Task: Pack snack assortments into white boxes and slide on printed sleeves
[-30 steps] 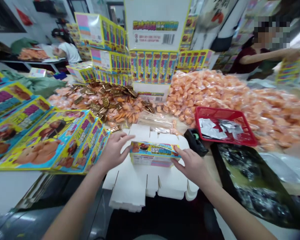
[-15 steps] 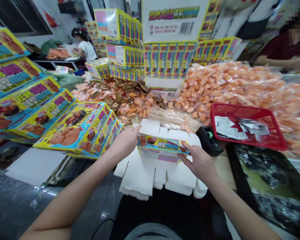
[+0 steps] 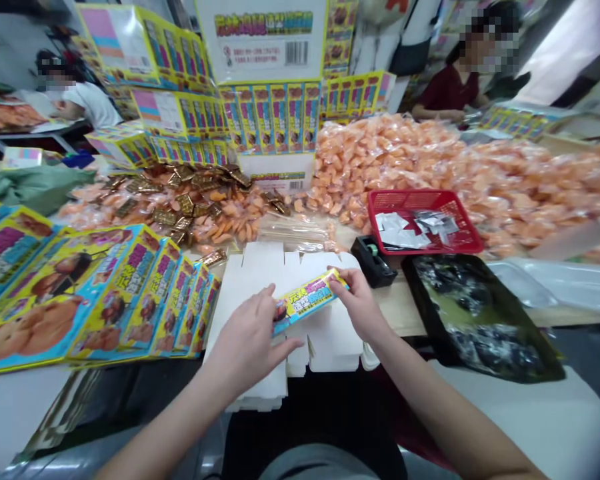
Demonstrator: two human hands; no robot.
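flat white cartons (image 3: 253, 270) stacked around frame center. left hand (image 3: 245, 337) placed at lower left end of printed box (image 3: 307, 301), thumb and fingers parted; firm contact cannot be told. right hand (image 3: 363, 303) clamped on box's upper right end. box held at frame center, between hands, long axis slanted, extended down-left from right grip.

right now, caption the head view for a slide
Printed box gripped by right hand, left hand at its other end, over white cardboard.
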